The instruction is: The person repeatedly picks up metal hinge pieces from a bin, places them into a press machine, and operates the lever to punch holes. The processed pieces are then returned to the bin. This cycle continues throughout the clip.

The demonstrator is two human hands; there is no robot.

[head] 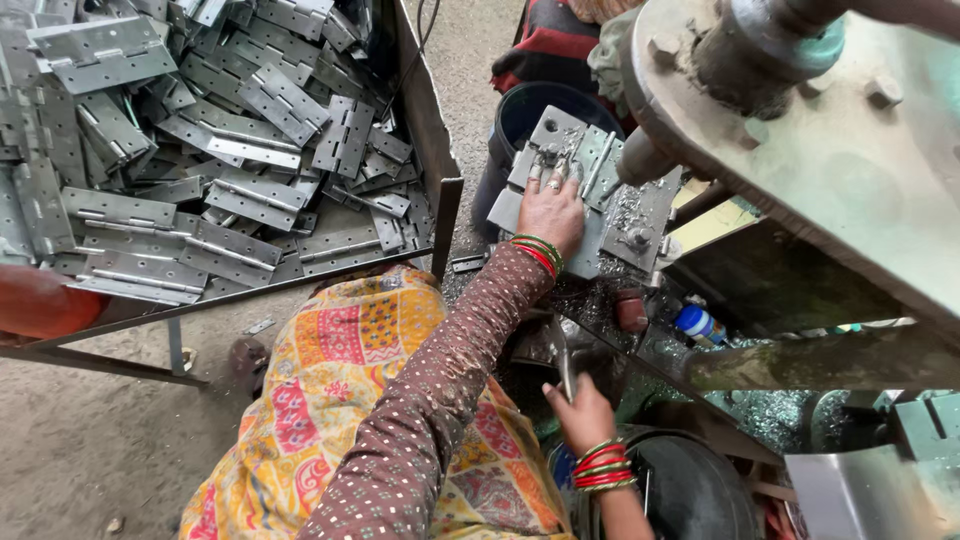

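My left hand [550, 212], in a brown dotted sleeve with red and green bangles, lies flat on a grey metal hinge [590, 150], fingers spread over it. The hinge rests on the small work plate [630, 225] of a drill-like machine, under its spindle [640, 160]. Metal shavings lie around the plate. My right hand [583, 412], also with bangles, is low down and closed around a thin metal lever [562, 360] that points upward.
A large metal tray [440, 160] on a frame at the left holds several loose hinges [200, 150]. A dark bucket [530, 110] stands behind the plate. The heavy machine body [800, 120] fills the right. A blue-capped bottle [697, 322] lies beneath it. Patterned cloth [340, 380] covers my lap.
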